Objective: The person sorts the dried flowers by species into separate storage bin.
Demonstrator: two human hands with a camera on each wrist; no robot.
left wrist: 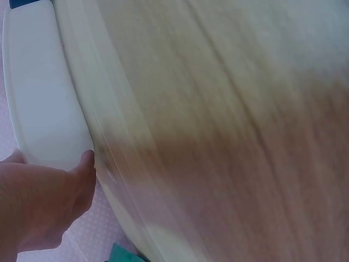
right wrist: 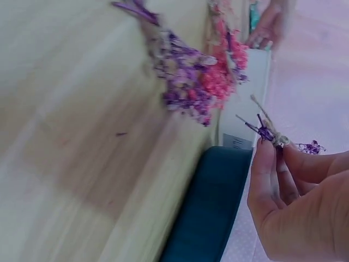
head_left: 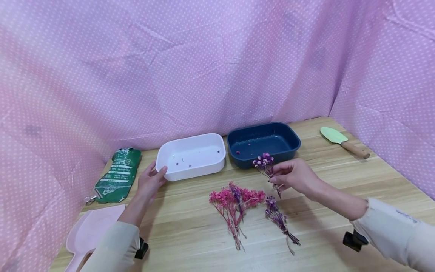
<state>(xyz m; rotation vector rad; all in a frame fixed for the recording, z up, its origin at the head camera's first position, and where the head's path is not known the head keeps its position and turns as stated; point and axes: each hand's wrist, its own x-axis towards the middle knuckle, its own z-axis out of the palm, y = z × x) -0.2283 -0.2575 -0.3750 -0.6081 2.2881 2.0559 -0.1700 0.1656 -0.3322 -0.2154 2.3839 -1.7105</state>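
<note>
The right hand (head_left: 295, 177) has a small dried flower sprig (head_left: 263, 163) pinched between thumb and fingers, the grip closed down to the thin stems. The sprig carries tiny round blossoms, some deep violet, some whitish; its dark stems are bound with beige twine (right wrist: 278, 138) and point downward, blossoms up. It is held over the wooden worktop (head_left: 183, 226), just in front of the navy tub (head_left: 238, 161).

The left hand (head_left: 149, 183) grips the left end of the white tub (head_left: 195, 174), thumb at its front corner, spread only as far as that end requires.

Two tubs stand side by side along the worktop's back edge, one white and one navy, with small loose bits in both. Nearer the front lie one purple dried bunch (head_left: 278, 219), its stems toward the front edge, and, to its left, pink dried flowers (head_left: 222, 198) with a slim purple sprig (head_left: 236, 194) on top; how many pink bunches overlap cannot be told.

One green-bladed trowel (head_left: 334, 135) with a wooden handle lies near the right edge. By the left edge are one green bag (head_left: 119, 175) and one pale pink dustpan (head_left: 91, 228).
</note>
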